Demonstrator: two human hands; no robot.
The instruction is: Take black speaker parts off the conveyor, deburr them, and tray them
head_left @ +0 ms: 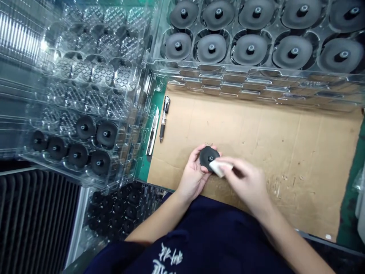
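Near the cardboard's front edge, my left hand [194, 173] grips a round black disc [205, 155] with a small metal-tipped stub at its centre. Its face is turned up toward the camera. My right hand [245, 177] pinches a small white pad [217, 167], which lies over the disc's lower right part, beside the stub. The pad and right fingers are slightly blurred. Both hands are above the brown cardboard [256, 129].
Stacked clear trays [199, 70] of black discs stand along the back. Another clear tray [122, 125], partly filled, is at the left. A pen [163, 121] and a cutter knife [153, 131] lie at the cardboard's left edge. More discs [115, 209] sit lower left.
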